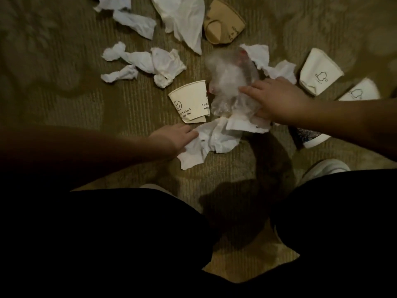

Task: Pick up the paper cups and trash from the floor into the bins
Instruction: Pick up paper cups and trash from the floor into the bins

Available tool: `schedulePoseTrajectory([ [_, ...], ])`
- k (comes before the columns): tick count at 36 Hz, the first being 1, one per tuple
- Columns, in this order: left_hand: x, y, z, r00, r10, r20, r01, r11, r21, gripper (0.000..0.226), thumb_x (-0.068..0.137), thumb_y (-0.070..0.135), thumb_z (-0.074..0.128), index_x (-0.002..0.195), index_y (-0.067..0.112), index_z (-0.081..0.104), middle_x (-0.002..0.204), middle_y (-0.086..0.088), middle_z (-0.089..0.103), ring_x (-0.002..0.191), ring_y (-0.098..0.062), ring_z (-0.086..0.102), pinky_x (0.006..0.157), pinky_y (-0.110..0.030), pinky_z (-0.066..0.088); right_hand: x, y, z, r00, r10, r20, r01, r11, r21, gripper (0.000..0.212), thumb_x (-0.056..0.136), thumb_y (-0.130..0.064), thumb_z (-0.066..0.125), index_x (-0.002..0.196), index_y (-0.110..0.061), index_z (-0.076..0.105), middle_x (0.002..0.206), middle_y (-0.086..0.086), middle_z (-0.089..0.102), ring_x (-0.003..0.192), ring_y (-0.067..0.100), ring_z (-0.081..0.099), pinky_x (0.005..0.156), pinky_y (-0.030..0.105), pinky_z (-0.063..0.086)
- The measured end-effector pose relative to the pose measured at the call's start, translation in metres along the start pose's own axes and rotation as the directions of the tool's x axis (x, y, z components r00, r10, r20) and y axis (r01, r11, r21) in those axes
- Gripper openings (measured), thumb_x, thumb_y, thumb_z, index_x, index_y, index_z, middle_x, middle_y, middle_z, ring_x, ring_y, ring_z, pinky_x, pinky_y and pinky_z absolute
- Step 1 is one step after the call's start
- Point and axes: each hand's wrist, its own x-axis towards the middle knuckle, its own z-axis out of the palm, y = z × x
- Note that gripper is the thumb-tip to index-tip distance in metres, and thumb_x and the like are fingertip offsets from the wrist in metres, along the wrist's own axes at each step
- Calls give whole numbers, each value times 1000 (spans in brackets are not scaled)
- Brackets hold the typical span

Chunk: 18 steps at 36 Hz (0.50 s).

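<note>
Left hand (171,137) fingers touching paper (211,139), which extends rightward; grip not visible, cannot tell. Right hand (277,100) fingers spread flat on plastic (227,82). Cup (190,102) just beyond left hand.

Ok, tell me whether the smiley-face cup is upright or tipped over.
Tipped over: the smiley-face cup lies on its side on the carpet, its printed wall facing up.

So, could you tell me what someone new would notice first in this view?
Probably the two hands reaching into the litter at centre: the right hand lies on a clear plastic bag, and the left hand touches crumpled white paper. Next, the smiley-face cup on its side between them, with more crumpled tissues scattered across the carpet beyond.
</note>
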Motion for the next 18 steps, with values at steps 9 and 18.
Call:
schedulePoseTrajectory([
  [9,3,-8,-13,969,90,-228,-95,995,-12,25,97,26,53,108,6,64,119,-12,52,107,-26,46,87,-41,46,0,19,-22,946,253,-204,-123,860,496,19,92,-21,63,108,-10,64,95,6,55,91,27,56,73,33,37],
  [18,-7,6,-35,953,-58,-296,-45,943,-329,12,96,19,53,90,19,43,86,2,45,78,-18,44,63,-28,22,-5,50,-43,771,591,-236,-101,479,872,41,96,-21,55,135,-10,50,120,-4,58,94,-6,61,75,9,50],
])
